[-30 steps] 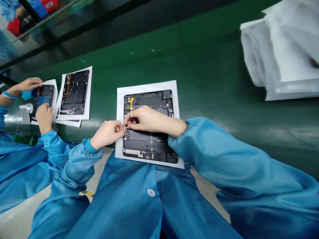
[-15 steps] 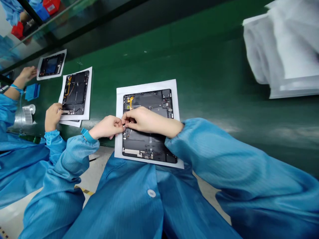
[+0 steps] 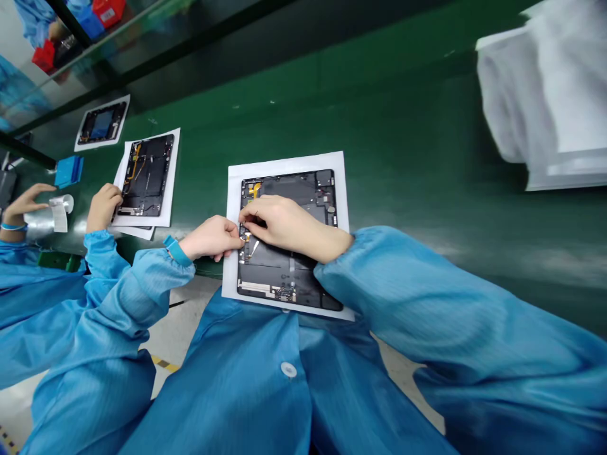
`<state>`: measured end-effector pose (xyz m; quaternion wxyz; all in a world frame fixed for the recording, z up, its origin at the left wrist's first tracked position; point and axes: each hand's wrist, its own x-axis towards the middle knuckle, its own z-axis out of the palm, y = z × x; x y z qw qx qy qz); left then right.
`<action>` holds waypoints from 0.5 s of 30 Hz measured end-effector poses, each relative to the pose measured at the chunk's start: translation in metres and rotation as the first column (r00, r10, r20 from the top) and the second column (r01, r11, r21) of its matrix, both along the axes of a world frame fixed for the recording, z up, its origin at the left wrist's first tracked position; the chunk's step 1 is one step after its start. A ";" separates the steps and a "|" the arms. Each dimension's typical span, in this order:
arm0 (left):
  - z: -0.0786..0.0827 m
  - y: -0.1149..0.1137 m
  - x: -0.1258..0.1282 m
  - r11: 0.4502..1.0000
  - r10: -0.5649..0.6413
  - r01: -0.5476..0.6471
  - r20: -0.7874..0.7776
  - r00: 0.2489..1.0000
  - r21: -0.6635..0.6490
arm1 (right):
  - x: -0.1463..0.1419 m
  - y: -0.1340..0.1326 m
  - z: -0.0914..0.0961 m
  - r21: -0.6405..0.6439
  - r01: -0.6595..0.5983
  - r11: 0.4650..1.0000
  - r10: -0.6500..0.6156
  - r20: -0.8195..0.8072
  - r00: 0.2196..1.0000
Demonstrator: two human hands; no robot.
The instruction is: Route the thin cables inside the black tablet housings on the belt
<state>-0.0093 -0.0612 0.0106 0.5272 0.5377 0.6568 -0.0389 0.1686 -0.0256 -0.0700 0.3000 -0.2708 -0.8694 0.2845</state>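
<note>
An opened tablet (image 3: 303,278), its dark inner parts showing, lies on a white sheet (image 3: 232,183) at the bench's front edge. My left hand (image 3: 211,237) is at the tablet's left edge, fingers curled and thumb on the rim. Just above that thumb, my right hand (image 3: 294,224) reaches across the tablet, thumb and forefinger bent together at the same edge. Whatever either hand grips is too small to make out. A thin cable with a pale end (image 3: 256,246) lies below the right hand. An orange flex cable (image 3: 257,189) shows above it, partly covered.
To the left, a co-worker's hand (image 3: 103,207) touches another opened tablet (image 3: 154,170); another hand (image 3: 28,200) is near a label roll (image 3: 60,213). A third tablet (image 3: 102,123) and a blue pad (image 3: 69,171) lie beyond. White sheets (image 3: 535,107) are stacked at right on the green bench (image 3: 403,145).
My right hand's fingertips have moved slightly up the tablet's edge, away from my left thumb. The co-worker's far hand has left the third tablet and come down beside the label roll.
</note>
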 end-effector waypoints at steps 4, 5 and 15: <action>-0.001 0.005 -0.004 0.999 0.005 -0.002 0.079 0.997 -0.035 | -0.001 0.001 -0.002 -0.008 0.014 1.000 -0.014 -0.012 1.000; -0.001 0.007 -0.004 1.000 0.012 -0.009 0.089 0.996 -0.028 | -0.001 0.001 -0.002 -0.019 0.016 1.000 -0.016 -0.009 1.000; -0.005 0.016 -0.005 0.997 0.030 -0.019 0.132 0.991 -0.077 | -0.001 0.003 -0.003 -0.077 0.007 0.997 -0.007 0.000 1.000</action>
